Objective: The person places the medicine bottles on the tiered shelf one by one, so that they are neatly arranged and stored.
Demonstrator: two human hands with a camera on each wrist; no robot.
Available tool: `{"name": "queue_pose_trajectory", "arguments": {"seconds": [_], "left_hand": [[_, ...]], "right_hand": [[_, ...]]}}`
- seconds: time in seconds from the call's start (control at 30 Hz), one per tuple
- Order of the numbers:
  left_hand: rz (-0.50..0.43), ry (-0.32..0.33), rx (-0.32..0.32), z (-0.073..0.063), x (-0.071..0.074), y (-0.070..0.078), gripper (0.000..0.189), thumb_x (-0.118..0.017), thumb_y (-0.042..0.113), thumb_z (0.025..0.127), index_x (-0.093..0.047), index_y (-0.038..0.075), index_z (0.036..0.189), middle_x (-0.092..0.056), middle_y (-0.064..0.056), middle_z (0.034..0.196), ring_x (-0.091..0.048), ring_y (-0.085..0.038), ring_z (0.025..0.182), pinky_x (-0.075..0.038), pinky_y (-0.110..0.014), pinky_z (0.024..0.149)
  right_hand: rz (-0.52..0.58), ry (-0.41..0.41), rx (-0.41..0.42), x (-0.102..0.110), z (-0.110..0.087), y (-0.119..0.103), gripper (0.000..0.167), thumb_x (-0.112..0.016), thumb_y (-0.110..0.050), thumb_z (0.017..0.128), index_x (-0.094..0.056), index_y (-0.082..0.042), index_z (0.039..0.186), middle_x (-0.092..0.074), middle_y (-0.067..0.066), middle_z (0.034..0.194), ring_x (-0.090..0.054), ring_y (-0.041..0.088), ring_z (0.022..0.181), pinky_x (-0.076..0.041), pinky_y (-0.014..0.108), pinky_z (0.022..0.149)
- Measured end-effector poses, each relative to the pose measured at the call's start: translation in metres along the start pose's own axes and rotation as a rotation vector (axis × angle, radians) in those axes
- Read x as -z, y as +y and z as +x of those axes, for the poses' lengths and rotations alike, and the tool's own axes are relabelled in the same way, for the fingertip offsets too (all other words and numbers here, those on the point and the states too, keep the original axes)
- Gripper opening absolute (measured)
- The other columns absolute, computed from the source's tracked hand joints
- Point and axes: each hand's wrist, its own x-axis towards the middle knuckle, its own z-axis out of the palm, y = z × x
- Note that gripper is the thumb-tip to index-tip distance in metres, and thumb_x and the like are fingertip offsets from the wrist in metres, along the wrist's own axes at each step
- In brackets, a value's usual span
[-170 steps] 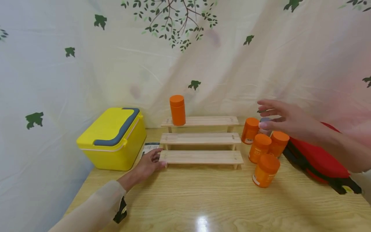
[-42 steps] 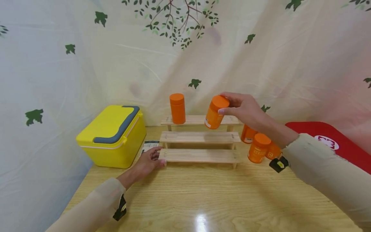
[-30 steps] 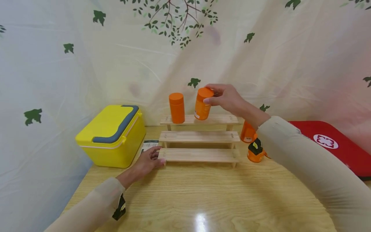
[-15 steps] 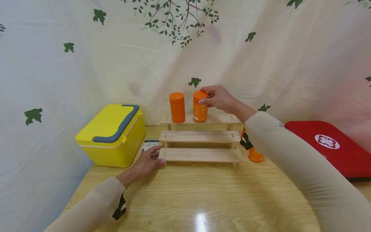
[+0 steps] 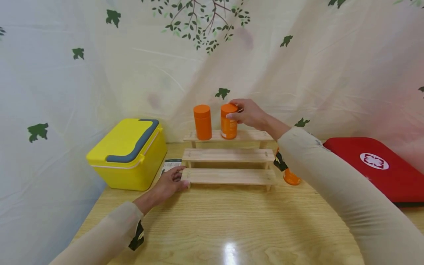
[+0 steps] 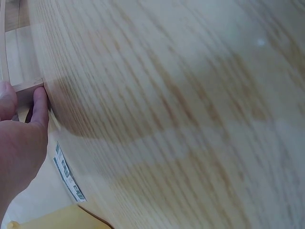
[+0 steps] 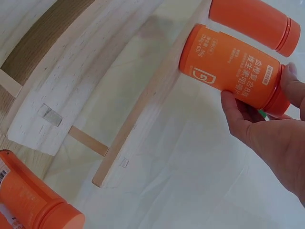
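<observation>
A three-tier wooden rack (image 5: 228, 155) stands on the table, its steps rising toward the back. My right hand (image 5: 251, 114) holds an orange pill bottle (image 5: 229, 127) by its capped top, thumb on the near side. The bottle is upright, its base on the top tier. Left of it stands a taller plain orange bottle (image 5: 202, 123), with a gap between them. In the right wrist view, white print shows on the held bottle (image 7: 228, 71). My left hand (image 5: 168, 184) grips the left end of the lowest tier, thumb in front; the left wrist view shows its fingers (image 6: 40, 107) at that end.
A yellow cooler box (image 5: 127, 154) stands left, with a printed card (image 5: 172, 162) beside it. More orange bottles (image 5: 291, 178) are right of the rack, mostly hidden by my right sleeve. Behind the sleeve lies a red case (image 5: 374, 165). A patterned curtain (image 5: 149, 73) hangs behind.
My right hand has taken an orange bottle from the group on the right and carried it left onto the top tier. In the last half second it barely moves. My left hand stays put.
</observation>
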Motion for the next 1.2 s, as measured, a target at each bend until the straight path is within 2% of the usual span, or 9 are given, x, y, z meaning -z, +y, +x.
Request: {"name": "queue_pose_trajectory", "arguments": {"seconds": [0.13,0.33,0.47,0.77,1.03,1.2], "left_hand": [[-0.022,-0.003,-0.013,0.000,-0.001,-0.001,0.058,-0.065,0.005,0.090,-0.041,0.004,0.142,-0.058,-0.020,0.128,-0.058,-0.027,0.112,-0.050,-0.038,0.094],[-0.044,-0.008,-0.012,0.001,-0.003,-0.001,0.058,-0.065,0.003,0.089,-0.041,0.005,0.142,-0.059,-0.018,0.127,-0.058,-0.027,0.111,-0.051,-0.036,0.093],[-0.019,-0.009,-0.015,0.002,-0.003,0.000,0.058,-0.065,0.005,0.090,-0.040,0.006,0.143,-0.058,-0.018,0.129,-0.058,-0.026,0.113,-0.049,-0.039,0.096],[0.010,-0.001,-0.009,0.001,-0.003,-0.001,0.058,-0.064,0.006,0.091,-0.040,0.006,0.143,-0.057,-0.019,0.130,-0.058,-0.026,0.113,-0.047,-0.040,0.097],[-0.003,-0.004,-0.043,0.002,-0.002,-0.005,0.059,-0.064,0.003,0.090,-0.038,0.002,0.143,-0.058,-0.022,0.127,-0.058,-0.029,0.112,-0.050,-0.037,0.093],[-0.020,-0.006,-0.064,0.003,-0.002,-0.005,0.059,-0.063,0.001,0.090,-0.037,0.000,0.143,-0.058,-0.023,0.126,-0.058,-0.029,0.111,-0.052,-0.035,0.091]], "right_hand": [[-0.001,-0.009,-0.024,0.001,-0.001,0.000,0.050,-0.059,-0.013,0.096,-0.042,-0.002,0.141,-0.052,0.017,0.130,-0.051,0.034,0.113,-0.045,0.049,0.098],[-0.036,-0.030,-0.077,0.015,-0.007,-0.002,0.073,-0.063,-0.021,0.094,-0.022,-0.005,0.152,-0.042,0.022,0.141,-0.051,0.036,0.119,-0.044,0.048,0.099],[-0.082,0.002,-0.061,0.032,-0.020,-0.004,0.073,-0.062,-0.026,0.095,-0.023,-0.006,0.152,-0.040,0.023,0.143,-0.050,0.038,0.120,-0.043,0.049,0.100],[-0.237,0.115,0.016,0.063,-0.072,-0.010,0.067,-0.062,-0.036,0.094,-0.033,-0.011,0.149,-0.044,0.018,0.142,-0.042,0.035,0.129,-0.037,0.057,0.103],[-0.307,0.159,-0.017,0.075,-0.121,0.002,0.069,-0.062,-0.044,0.092,-0.034,-0.015,0.149,-0.047,0.016,0.140,-0.043,0.035,0.129,-0.036,0.061,0.101],[-0.297,0.170,-0.049,0.081,-0.149,0.016,0.070,-0.061,-0.042,0.093,-0.030,-0.018,0.151,-0.047,0.015,0.140,-0.043,0.036,0.128,-0.035,0.063,0.099]]}}
